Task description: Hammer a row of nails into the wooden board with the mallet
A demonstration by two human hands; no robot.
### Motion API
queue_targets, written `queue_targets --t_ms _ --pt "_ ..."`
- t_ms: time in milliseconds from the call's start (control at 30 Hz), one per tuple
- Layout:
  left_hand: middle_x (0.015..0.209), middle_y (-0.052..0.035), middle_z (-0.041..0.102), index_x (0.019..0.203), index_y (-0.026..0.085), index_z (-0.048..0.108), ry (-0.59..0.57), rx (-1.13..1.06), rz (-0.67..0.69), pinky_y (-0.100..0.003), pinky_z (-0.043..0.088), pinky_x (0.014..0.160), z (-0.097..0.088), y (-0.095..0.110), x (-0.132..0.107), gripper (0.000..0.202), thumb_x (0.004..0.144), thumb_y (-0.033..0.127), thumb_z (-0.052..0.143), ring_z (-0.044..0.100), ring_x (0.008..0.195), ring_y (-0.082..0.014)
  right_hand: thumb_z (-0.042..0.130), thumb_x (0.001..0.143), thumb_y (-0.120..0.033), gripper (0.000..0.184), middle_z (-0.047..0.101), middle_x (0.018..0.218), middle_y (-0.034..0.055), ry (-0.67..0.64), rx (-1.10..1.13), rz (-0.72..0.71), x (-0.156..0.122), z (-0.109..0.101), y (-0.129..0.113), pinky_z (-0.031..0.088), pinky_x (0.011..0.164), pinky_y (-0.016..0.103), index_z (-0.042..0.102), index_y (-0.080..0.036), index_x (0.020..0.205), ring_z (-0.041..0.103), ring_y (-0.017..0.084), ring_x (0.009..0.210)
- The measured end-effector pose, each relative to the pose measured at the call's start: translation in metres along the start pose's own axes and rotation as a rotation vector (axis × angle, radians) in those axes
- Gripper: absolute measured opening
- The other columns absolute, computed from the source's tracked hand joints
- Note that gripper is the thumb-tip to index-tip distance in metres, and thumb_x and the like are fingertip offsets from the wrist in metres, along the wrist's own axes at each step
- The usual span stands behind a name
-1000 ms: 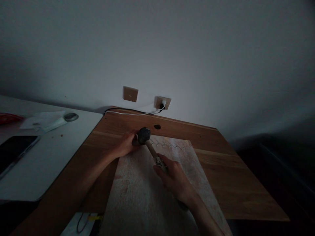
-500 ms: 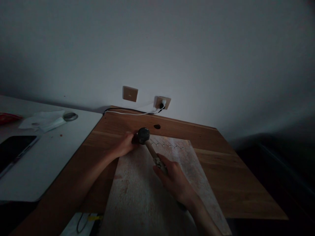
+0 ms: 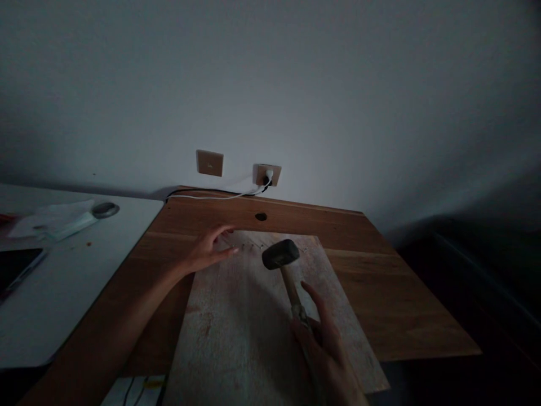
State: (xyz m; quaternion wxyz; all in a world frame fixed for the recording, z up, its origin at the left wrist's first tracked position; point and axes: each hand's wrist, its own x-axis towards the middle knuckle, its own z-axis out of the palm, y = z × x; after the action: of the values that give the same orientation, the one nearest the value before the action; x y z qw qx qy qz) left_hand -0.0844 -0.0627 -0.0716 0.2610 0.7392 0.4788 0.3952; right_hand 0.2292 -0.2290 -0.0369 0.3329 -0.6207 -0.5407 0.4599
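My right hand is closed round the handle of a mallet with a dark, blocky head and a wooden handle. Its index finger lifts away from the grip, and the head is raised over a pale, worn wooden board. Along the board's far edge stands a row of several nails, partly hidden behind the mallet head. My left hand rests at the far left corner of the board, thumb and fingers apart, with the thumb tip beside the leftmost nail.
Beneath the board is a brown wooden table. A white table at left carries a phone, a roll of tape and white paper. Cables run along the wall to a socket.
The mallet has swung right and toward me, away from my left hand. My left hand's fingers have spread, uncovering nails near it. The view has shifted slightly right.
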Motion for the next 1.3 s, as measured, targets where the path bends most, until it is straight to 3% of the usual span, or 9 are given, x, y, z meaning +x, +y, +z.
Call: queue_targets --t_ms 167,400,500,600,700,900,1033,1200,1300 --pt "0.115 -0.0072 0.073 0.117 0.024 0.068 0.135 0.073 0.007 -0.041 0.055 0.093 0.006 -0.004 0.006 0.036 0.094 0.051 0.059 0.067 0.105 -0.0240 0.041 0.103 -0.070 0.070 0.077 0.105 0.0086 0.033 -0.132 -0.068 -0.031 0.001 0.028 0.060 0.086 0.037 0.044 -0.031 0.160 0.076 0.027 0.096" --pt "0.123 -0.0123 0.065 0.113 0.020 0.066 0.282 0.277 0.019 -0.049 0.049 0.110 0.009 -0.016 0.009 0.037 0.097 0.051 0.053 0.063 0.121 -0.0293 0.043 0.110 -0.049 0.051 0.074 0.084 0.0054 -0.094 -0.376 -0.418 -0.016 0.012 0.009 0.060 0.074 0.032 0.054 -0.024 0.153 0.075 0.023 0.078" --pt "0.139 -0.0139 0.058 0.118 0.021 0.063 0.266 0.306 -0.015 -0.051 0.044 0.117 0.013 -0.019 0.007 0.041 0.097 0.054 0.053 0.056 0.134 -0.0311 0.040 0.111 -0.034 0.042 0.072 0.098 0.0104 0.067 -0.457 -0.598 -0.013 0.007 0.022 0.062 0.077 0.032 0.058 -0.022 0.147 0.074 0.023 0.087" --pt "0.148 -0.0135 0.053 0.123 0.023 0.060 0.206 0.319 -0.037 -0.053 0.041 0.120 0.019 -0.019 0.005 0.044 0.097 0.058 0.053 0.050 0.141 -0.0320 0.046 0.108 -0.029 0.043 0.063 0.132 0.0165 0.268 -0.657 -0.718 -0.014 -0.009 0.046 0.061 0.094 0.044 0.053 -0.026 0.150 0.065 0.032 0.123" --pt "0.148 -0.0143 0.053 0.129 0.022 0.056 0.178 0.334 -0.042 -0.054 0.040 0.121 0.028 -0.012 0.005 0.049 0.098 0.060 0.053 0.050 0.142 -0.0317 0.053 0.105 -0.031 0.052 0.051 0.151 0.0177 0.347 -0.853 -0.757 -0.016 -0.032 0.068 0.057 0.102 0.055 0.044 -0.024 0.156 0.049 0.039 0.143" --pt "0.157 -0.0205 0.045 0.137 0.017 0.051 0.083 0.384 -0.027 -0.056 0.027 0.127 0.078 0.017 0.024 0.063 0.099 0.067 0.047 0.037 0.152 -0.0347 0.043 0.109 -0.037 0.043 0.045 0.154 0.0162 0.494 -0.799 -0.635 -0.013 -0.093 0.088 0.058 0.101 0.056 0.047 -0.025 0.150 0.054 0.035 0.138" --pt "0.164 -0.0218 0.036 0.143 0.018 0.048 -0.051 0.330 -0.039 -0.061 0.022 0.127 0.129 0.043 0.058 0.069 0.098 0.071 0.044 0.029 0.156 -0.0361 0.048 0.106 -0.041 0.037 0.055 0.145 0.0131 0.634 -0.765 -0.604 0.008 -0.156 0.105 0.057 0.100 0.051 0.054 -0.028 0.140 0.060 0.032 0.130" --pt "0.170 -0.0236 0.023 0.151 0.018 0.039 -0.191 0.215 -0.005 -0.068 0.011 0.126 0.195 0.082 0.119 0.076 0.095 0.067 0.054 0.014 0.161 -0.0378 0.047 0.102 -0.053 0.045 0.056 0.139 0.0172 0.749 -0.829 -0.486 0.051 -0.241 0.128 0.053 0.104 0.055 0.061 -0.023 0.131 0.059 0.036 0.130" --pt "0.163 -0.0212 0.038 0.148 0.018 0.044 -0.128 0.021 -0.023 -0.057 0.025 0.126 0.217 0.100 0.154 0.061 0.098 0.050 0.057 0.026 0.158 -0.0334 0.045 0.100 -0.057 0.050 0.058 0.135 0.0202 0.847 -0.833 -0.415 0.064 -0.275 0.134 0.051 0.104 0.057 0.065 -0.019 0.125 0.058 0.038 0.128"
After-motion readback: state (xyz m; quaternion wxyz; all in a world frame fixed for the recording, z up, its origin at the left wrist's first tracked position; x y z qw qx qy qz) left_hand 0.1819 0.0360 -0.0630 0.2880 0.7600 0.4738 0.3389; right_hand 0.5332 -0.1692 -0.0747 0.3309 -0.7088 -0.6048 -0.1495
